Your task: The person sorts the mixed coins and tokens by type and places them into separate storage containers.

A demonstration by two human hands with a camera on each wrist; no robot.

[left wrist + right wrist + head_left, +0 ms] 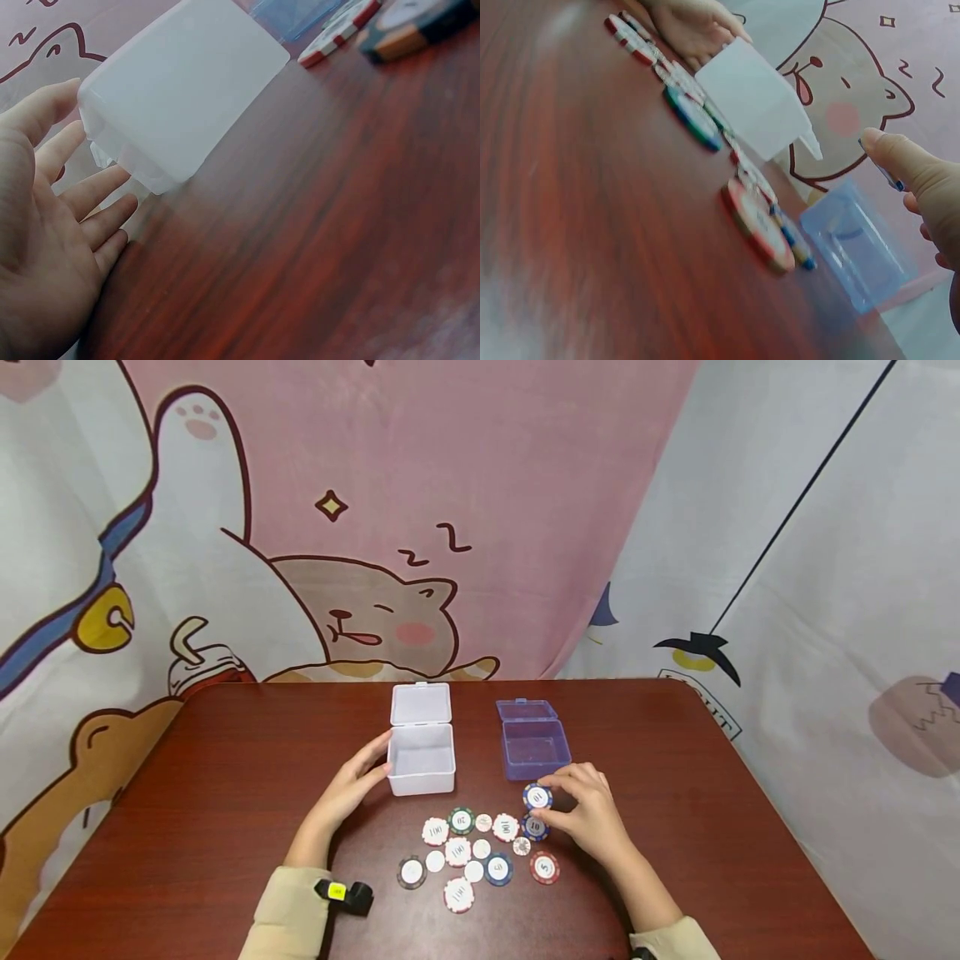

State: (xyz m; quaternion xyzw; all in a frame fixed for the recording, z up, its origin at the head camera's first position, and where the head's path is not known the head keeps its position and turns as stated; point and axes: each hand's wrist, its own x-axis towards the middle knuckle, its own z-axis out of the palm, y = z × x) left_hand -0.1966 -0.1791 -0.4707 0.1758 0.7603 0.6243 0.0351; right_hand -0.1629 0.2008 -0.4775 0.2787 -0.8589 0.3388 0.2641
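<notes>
My right hand (pixel 588 814) pinches a blue poker chip (pixel 537 797) marked 10 between thumb and fingers, raised above the table just in front of the blue plastic box (pixel 536 770). In the right wrist view that chip shows edge-on beside the thumb. The blue box stands with its lid swung back. My left hand (pixel 348 789) touches the left side of the white plastic box (pixel 422 785) with spread, nearly straight fingers. That box is open too. Another blue chip (pixel 535 829) marked 10 lies right under the held one.
Several chips lie spread before the boxes: white 100 chips (pixel 458 852), a green chip (pixel 461 821), a black chip (pixel 412 872), a red chip (pixel 544 867), a blue chip (pixel 498 868) and small pale discs (pixel 482 848). A printed curtain (pixel 525 527) hangs behind the brown table (pixel 225 827).
</notes>
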